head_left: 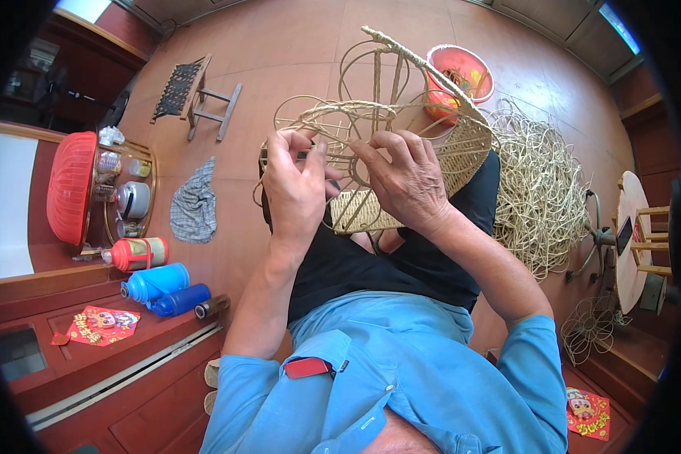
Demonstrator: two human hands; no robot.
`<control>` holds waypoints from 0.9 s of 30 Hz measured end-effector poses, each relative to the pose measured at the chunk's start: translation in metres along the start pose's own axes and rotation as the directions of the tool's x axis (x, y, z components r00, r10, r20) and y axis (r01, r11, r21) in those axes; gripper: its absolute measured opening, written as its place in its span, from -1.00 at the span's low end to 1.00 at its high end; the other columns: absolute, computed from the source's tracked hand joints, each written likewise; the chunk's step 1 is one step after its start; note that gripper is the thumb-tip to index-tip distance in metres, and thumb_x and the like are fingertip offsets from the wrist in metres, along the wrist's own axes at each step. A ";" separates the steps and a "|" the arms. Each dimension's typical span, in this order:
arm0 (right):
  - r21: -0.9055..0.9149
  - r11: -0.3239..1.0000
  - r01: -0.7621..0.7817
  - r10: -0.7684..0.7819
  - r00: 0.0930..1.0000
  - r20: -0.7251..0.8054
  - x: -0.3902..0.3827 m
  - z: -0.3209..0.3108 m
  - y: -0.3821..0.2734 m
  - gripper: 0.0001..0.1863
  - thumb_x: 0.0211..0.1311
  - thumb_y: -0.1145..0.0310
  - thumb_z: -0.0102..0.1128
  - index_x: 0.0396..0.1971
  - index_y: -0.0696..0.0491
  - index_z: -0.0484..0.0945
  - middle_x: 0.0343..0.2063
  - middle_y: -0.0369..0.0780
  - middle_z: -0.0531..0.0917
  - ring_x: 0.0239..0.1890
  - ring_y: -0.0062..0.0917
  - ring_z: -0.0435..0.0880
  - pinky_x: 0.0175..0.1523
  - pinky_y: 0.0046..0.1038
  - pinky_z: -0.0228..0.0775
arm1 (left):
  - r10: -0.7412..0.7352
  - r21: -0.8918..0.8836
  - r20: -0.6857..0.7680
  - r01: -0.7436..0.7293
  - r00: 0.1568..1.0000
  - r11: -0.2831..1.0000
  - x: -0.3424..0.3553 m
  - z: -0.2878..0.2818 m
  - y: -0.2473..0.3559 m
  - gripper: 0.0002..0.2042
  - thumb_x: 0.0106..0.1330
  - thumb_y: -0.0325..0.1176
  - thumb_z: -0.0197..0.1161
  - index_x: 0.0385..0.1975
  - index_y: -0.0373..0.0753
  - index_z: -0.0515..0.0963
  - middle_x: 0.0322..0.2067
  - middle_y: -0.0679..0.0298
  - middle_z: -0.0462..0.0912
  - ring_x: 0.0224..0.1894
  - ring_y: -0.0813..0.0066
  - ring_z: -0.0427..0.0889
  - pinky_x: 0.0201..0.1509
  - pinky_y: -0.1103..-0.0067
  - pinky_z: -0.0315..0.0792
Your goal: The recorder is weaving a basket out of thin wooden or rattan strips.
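Observation:
A partly woven straw-cord piece (461, 155) rests across my lap in the head view, with open loops of pale cord and a wrapped rod rising at its top. My left hand (296, 174) is at its left side, fingers curled on the cord loops; a small dark item between them is too hidden to name. My right hand (401, 170) is just to the right, thumb and index finger pinched on a cord near the middle of the loops, with the other fingers bent.
A big heap of pale cord (541, 189) lies on the right floor beside a round wooden table (629, 197). A red bucket (465, 76) stands ahead. At left are a stool (204, 98), a checked cloth (193, 200), several thermoses (159, 284) and a red food cover (72, 189) on a stand.

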State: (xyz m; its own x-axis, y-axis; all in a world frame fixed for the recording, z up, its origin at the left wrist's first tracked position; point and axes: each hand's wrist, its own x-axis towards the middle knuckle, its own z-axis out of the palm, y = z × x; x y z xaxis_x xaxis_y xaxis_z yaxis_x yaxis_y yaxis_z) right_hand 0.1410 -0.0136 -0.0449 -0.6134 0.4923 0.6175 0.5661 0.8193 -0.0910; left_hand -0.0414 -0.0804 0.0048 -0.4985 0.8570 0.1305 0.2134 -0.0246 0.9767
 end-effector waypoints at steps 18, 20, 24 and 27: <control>-0.011 1.000 -0.015 0.014 0.993 -0.113 0.012 0.008 0.005 -0.58 0.20 0.27 0.42 0.10 -0.22 0.74 -0.11 -0.41 0.60 -0.03 -0.49 0.65 -0.02 -0.30 0.46 | -0.007 -0.516 0.345 0.196 0.939 0.834 -0.062 0.001 -0.025 -0.78 0.49 -0.61 0.32 -0.11 -0.17 0.41 -0.22 0.34 0.67 -0.43 0.86 0.38 -0.39 0.77 0.32; -0.040 0.999 -0.012 0.008 0.994 -0.113 0.011 0.009 0.007 -0.63 0.22 0.29 0.41 0.05 -0.24 0.73 -0.12 -0.43 0.60 -0.08 -0.53 0.68 -0.05 -0.33 0.45 | -0.224 -0.505 0.332 0.373 0.916 0.779 -0.062 -0.032 -0.050 -0.85 0.58 -0.47 0.27 -0.04 -0.12 0.43 -0.19 0.24 0.72 -0.55 0.83 0.36 -0.55 0.77 0.25; -0.036 0.999 -0.002 -0.003 0.992 -0.125 0.013 0.011 0.007 -0.70 0.24 0.34 0.38 -0.03 -0.25 0.71 -0.13 -0.45 0.60 -0.16 -0.59 0.72 -0.11 -0.36 0.43 | -0.475 -0.710 0.196 0.458 0.858 0.535 -0.061 -0.116 -0.084 -0.87 0.66 -0.18 0.28 -0.07 -0.06 0.59 -0.40 0.38 0.61 -0.67 0.74 0.25 -0.64 0.70 0.17; -0.032 0.999 -0.026 0.022 0.992 -0.121 0.010 0.009 0.012 -0.67 0.26 0.36 0.37 0.01 -0.26 0.72 -0.11 -0.47 0.61 -0.14 -0.61 0.73 -0.11 -0.38 0.44 | -0.633 -0.693 -0.099 0.404 0.768 0.598 -0.056 -0.212 -0.121 -0.79 0.64 -0.11 0.29 -0.26 0.01 0.53 -0.53 0.50 0.42 -0.67 0.66 0.19 -0.65 0.61 0.11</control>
State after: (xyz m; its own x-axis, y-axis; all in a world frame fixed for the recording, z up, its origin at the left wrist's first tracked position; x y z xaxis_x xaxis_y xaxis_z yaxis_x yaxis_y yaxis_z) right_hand 0.1362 0.0036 -0.0466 -0.5299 0.4709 0.7053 0.5990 0.7966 -0.0818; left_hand -0.2168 -0.2347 -0.0843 -0.6008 0.6228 -0.5012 -0.6557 -0.0253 0.7546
